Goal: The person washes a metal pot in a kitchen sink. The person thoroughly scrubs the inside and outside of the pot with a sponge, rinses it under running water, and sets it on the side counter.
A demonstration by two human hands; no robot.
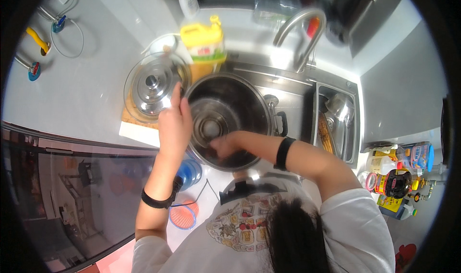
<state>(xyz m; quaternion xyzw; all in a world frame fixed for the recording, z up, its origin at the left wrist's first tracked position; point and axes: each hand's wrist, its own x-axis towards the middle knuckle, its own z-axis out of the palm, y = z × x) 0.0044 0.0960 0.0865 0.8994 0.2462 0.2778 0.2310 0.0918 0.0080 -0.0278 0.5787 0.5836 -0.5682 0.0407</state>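
Note:
A deep stainless steel pot (230, 82) stands tilted in front of me, over the sink's edge area. My right hand (223, 147) reaches down inside it, blurred, near the pot's inner wall. Whether its fingers hold anything is hidden. My left hand (175, 123) is at the pot's left rim, index finger stretched out and the other fingers partly curled. A small dark part shows beside its fingertips, and a grip on it cannot be made out. On the pot's right side a black side handle (282, 123) sticks out. Left of the pot lies a round glass lid (144, 107) with a metal knob (152, 81).
A yellow jug (201, 38) stands behind the pot, left of the curved faucet (306, 28). Metal utensils lie in the right sink basin (354, 128). A wooden board (138, 121) is under the lid. Several bottles (392, 179) stand at far right, and an orange basket (183, 215) sits below.

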